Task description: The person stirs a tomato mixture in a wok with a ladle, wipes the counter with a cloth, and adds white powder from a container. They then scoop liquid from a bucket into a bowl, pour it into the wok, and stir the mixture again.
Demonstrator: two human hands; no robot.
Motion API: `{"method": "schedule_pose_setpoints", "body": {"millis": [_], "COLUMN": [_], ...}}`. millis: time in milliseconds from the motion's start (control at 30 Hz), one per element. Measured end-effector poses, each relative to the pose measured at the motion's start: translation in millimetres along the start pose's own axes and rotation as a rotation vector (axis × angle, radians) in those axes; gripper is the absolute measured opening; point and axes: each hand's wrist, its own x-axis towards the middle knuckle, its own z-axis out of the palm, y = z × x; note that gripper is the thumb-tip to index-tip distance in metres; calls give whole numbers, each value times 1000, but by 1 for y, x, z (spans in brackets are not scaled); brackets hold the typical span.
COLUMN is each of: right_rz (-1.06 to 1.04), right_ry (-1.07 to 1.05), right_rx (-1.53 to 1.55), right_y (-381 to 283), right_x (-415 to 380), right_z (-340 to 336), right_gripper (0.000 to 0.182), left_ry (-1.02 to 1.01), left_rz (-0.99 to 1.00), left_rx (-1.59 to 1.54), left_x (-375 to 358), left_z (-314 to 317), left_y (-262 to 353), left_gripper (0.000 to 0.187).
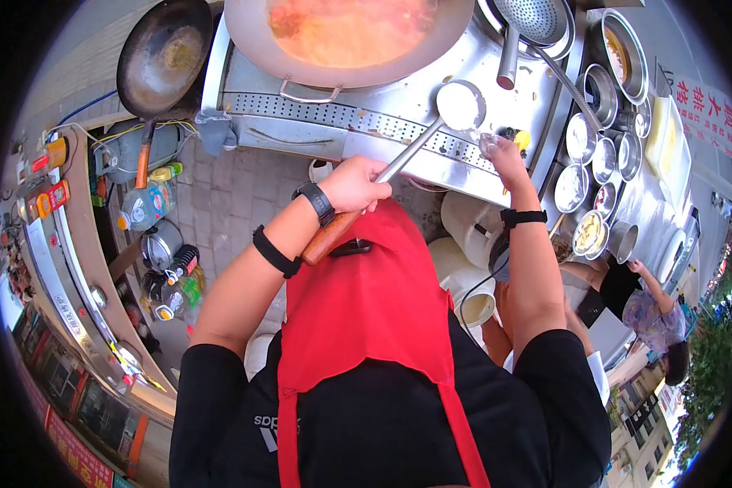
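My left hand (354,183) grips the wooden handle of a long steel ladle (461,106). Its bowl holds something white and hovers over the steel stove top (398,114), just below the big wok (350,37) of orange-red broth. My right hand (500,150) reaches to the stove's front edge beside the ladle bowl. Its fingers curl around something small next to a yellow item (521,138); what they hold is unclear. Both wrists wear black bands, and a red apron covers my chest.
An empty black wok (164,53) sits at the far left. A strainer (537,16) rests top right, with several steel seasoning bowls (594,154) along the right. White buckets (472,220) stand under the stove, bottles (146,203) on the left floor. Another person (651,313) crouches at right.
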Motion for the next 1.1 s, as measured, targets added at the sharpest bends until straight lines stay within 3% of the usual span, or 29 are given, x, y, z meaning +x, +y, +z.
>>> {"method": "schedule_pose_setpoints", "body": {"millis": [100, 133, 233, 300, 367, 400, 533, 600, 733, 833, 1033, 1100], "right_rz": [10, -127, -230, -177, -99, -48, 21, 46, 111, 27, 113, -41], "right_ry": [25, 85, 282, 279, 286, 296, 283, 219, 116, 232, 268, 238], "right_rx": [-375, -428, -683, -593, -560, -571, -379, -147, 269, -448, -508, -557], "right_y": [-11, -6, 3, -2, -6, -8, 3, 25, 45, 6, -21, 10], "right_x": [-13, -12, -13, -15, -16, -15, -9, 4, 10, -16, -25, -9], "right_z": [6, 9, 18, 20, 20, 20, 20, 19, 12, 10, 16, 16], "right_gripper": [28, 25, 22, 22, 21, 20, 18, 19, 26, 25, 28, 29], "left_ry": [-39, -35, -30, -32, -3, 12, -3, -31, -23, -24, -19, -20], "left_rz": [-17, -24, -39, -42, 6, 30, 17, 0, -5, -4, -20, -16], "left_rx": [14, 19, 33, 41, 8, -8, 9, 42, 31, 38, 23, 17], "left_x": [1, 2, 1, 1, 3, 3, 3, 2, 1, 0, 3, 2], "left_z": [-1, -1, -1, -2, -1, -1, 0, 0, 2, 2, 3, 3], "left_y": [-4, -3, -2, -2, -8, -10, -10, -10, -6, -6, -11, -10], "left_gripper": [46, 44, 41, 40, 11, 8, 7, 22, 23, 24, 24, 23]}}
